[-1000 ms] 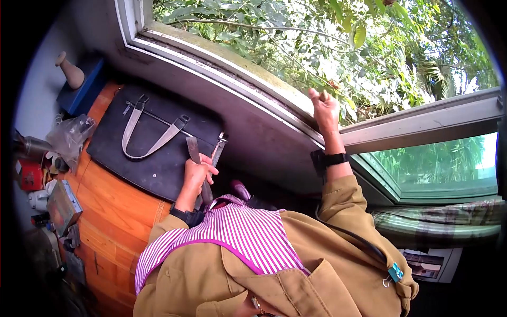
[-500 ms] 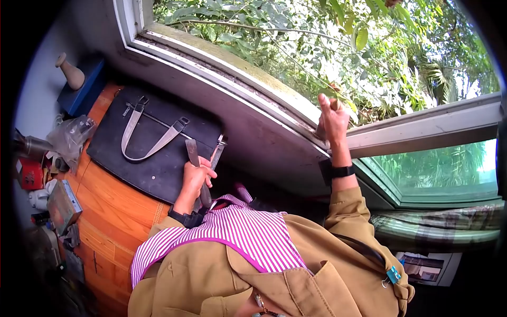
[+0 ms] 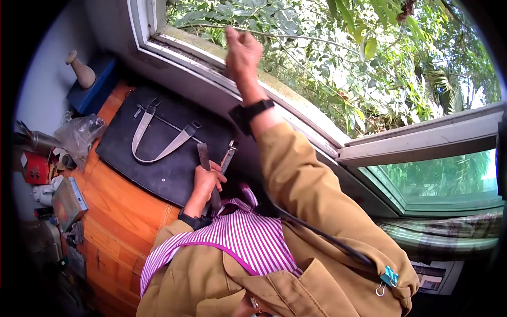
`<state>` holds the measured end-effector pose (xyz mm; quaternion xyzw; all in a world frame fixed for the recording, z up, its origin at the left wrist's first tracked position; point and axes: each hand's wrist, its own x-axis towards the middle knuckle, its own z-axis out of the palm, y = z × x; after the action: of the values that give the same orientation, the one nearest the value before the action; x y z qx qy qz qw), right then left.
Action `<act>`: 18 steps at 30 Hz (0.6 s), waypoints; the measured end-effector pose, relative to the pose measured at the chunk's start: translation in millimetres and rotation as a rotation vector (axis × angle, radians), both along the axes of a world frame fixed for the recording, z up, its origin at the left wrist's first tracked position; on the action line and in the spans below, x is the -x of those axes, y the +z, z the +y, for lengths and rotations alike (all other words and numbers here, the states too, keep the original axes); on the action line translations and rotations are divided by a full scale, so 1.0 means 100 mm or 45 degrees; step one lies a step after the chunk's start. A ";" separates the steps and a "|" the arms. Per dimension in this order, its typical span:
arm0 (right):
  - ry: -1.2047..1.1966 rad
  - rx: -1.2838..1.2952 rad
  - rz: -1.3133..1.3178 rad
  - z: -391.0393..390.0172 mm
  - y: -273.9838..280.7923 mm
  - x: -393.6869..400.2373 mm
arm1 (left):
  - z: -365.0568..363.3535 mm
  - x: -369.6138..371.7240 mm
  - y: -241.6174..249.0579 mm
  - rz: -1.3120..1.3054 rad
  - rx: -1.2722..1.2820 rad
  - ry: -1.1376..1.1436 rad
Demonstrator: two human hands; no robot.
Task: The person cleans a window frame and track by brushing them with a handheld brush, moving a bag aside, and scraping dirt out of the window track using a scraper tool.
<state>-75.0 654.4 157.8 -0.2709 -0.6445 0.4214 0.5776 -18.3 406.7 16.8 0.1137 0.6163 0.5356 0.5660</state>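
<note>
My left hand (image 3: 207, 183) is wrapped round a long dark flat tool (image 3: 204, 156), its upper end sticking up beside the dark bag (image 3: 153, 134) and its lower end near the striped apron (image 3: 237, 232). Out past the window sill, my right hand (image 3: 244, 55) is raised with its fingers closed. Its fingertips touch or overlap a thin branch (image 3: 285, 35); what they hold, if anything, is hidden. Another metal-edged item (image 3: 229, 153) lies at the bag's right edge, close to my left hand.
The window frame (image 3: 211, 71) runs diagonally, with an open pane (image 3: 443, 182) at right. Leafy plants (image 3: 327, 74) fill the opening. On the wooden surface (image 3: 116, 216) at left are a plastic bag (image 3: 79, 132), a blue box (image 3: 90, 92), a red box (image 3: 36, 168) and other small items.
My right hand has moved left and farther outward along the window, from the corner of the frame to the thin branch. My left hand still grips the dark tool.
</note>
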 end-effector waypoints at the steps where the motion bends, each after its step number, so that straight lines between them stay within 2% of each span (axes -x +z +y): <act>1: -0.034 -0.054 0.004 0.01 0.04 0.21 | -0.01 0.01 0.01 0.017 0.020 -0.012; 6: 0.044 -0.094 0.206 0.10 0.43 0.78 | -0.01 0.00 -0.05 0.050 0.018 -0.019; 8: -0.019 -0.178 0.087 -0.01 0.76 0.49 | -0.02 0.00 -0.03 0.030 -0.010 0.023; 9: 0.063 -0.189 0.133 -0.02 0.86 0.30 | -0.03 0.01 -0.03 0.035 -0.016 0.037; 10: -0.055 -0.338 0.063 0.07 0.86 0.14 | -0.02 0.01 -0.02 0.042 -0.016 0.029; 11: -0.068 -0.319 0.050 0.13 0.86 -0.05 | -0.02 0.00 -0.02 0.044 -0.012 0.015; 13: 0.022 -0.022 -0.013 0.16 0.90 -0.52 | -0.03 0.01 -0.07 0.040 -0.031 0.017; 14: -0.053 -0.124 -0.135 0.43 0.79 -0.69 | -0.02 0.01 -0.07 0.040 -0.044 0.014; 15: 0.049 -0.069 -0.097 0.52 0.80 -0.90 | -0.02 0.01 -0.03 0.030 -0.042 0.027; 16: -0.041 -0.081 -0.223 0.55 0.87 -1.11 | -0.02 0.00 -0.04 0.029 -0.054 0.041; 17: 0.073 0.025 -0.129 0.66 0.87 -1.30 | -0.02 0.01 -0.07 0.029 -0.051 0.042; 18: 0.069 0.063 -0.192 0.62 0.96 -1.47 | -0.02 0.01 -0.08 0.028 -0.047 0.039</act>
<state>72.0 716.0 254.0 -0.2985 -0.6826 0.4312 0.5090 -18.9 404.5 8.6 0.1206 0.6142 0.5541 0.5488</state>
